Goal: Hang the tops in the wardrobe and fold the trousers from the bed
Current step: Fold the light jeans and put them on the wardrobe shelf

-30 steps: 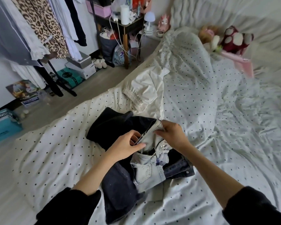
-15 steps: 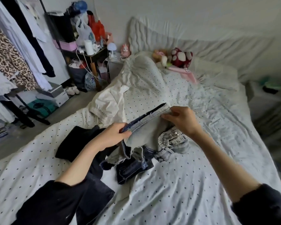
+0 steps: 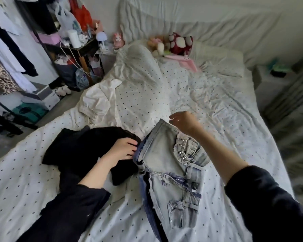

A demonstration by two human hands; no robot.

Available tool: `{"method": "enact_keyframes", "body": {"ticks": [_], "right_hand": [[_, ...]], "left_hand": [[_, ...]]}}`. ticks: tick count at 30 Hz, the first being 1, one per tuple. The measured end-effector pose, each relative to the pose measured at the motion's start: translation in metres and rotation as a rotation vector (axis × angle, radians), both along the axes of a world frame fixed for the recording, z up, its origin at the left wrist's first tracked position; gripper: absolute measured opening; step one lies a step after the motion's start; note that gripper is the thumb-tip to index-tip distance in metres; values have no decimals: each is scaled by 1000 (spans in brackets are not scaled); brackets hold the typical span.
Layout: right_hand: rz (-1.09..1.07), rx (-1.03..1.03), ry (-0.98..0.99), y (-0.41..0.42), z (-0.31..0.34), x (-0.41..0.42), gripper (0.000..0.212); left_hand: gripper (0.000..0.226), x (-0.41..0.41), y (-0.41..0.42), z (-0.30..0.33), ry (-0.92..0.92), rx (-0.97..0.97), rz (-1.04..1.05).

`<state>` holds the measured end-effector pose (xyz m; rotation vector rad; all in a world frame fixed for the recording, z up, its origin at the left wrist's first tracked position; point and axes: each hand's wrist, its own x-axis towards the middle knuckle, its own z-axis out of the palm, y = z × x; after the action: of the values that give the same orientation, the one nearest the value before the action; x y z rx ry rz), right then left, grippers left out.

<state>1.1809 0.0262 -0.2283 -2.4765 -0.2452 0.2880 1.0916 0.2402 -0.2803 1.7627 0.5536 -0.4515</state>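
The left hand (image 3: 123, 150) now rests on the jeans (image 3: 166, 165) edge, fingers relaxed; the right hand (image 3: 184, 122) has let go and hovers open. The jeans, lifted before, lie flat on the bed (image 3: 217, 105), ready for folding.

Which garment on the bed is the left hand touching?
The light-wash jeans: the left hand touches their left edge. Its wrist lies over the black garment; the white garment lies untouched farther up the bed.

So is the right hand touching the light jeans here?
Apart. The head view shows the right hand open above the light jeans, with dotted bedsheet visible under its fingers.
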Motion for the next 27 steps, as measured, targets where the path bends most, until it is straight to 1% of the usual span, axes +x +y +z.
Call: {"method": "enact_keyframes", "body": {"ticks": [2, 4, 8, 10, 13, 14, 15, 17, 20, 22, 25, 27], "right_hand": [[9, -8, 113, -10, -42, -15, 34], [-11, -8, 191, -23, -85, -39, 36], [-207, -24, 357, -58, -171, -99, 32], [-312, -56, 390, -72, -200, -128, 33], [-448, -67, 501, -89, -232, -165, 48], [-480, -50, 560, -93, -241, -174, 49], [-491, -25, 633, -96, -250, -182, 44], [-468, 55, 769, -102, -259, -196, 30], [-487, 199, 884, -108, -261, -212, 30], [-515, 271, 978, -111, -254, -218, 25], [-537, 312, 1115, -115, -234, -207, 19], [-503, 340, 1161, -117, -215, -187, 20]], "left_hand": [[29, -11, 3, -32, 93, 93, 22], [31, -28, 3, -59, 179, 122, -16], [40, -61, -16, -112, 306, 141, -84], [52, -78, -26, -135, 352, 151, -76], [70, -102, -38, -167, 449, 176, -95], [73, -109, -40, -175, 485, 160, -87], [74, -114, -43, -182, 524, 117, -64], [72, -125, -50, -194, 583, 31, 0], [62, -139, -56, -202, 614, 36, 9], [60, -142, -52, -202, 682, 19, 45], [45, -128, -41, -185, 800, -138, 49], [34, -109, -30, -167, 811, -221, -19]]}}
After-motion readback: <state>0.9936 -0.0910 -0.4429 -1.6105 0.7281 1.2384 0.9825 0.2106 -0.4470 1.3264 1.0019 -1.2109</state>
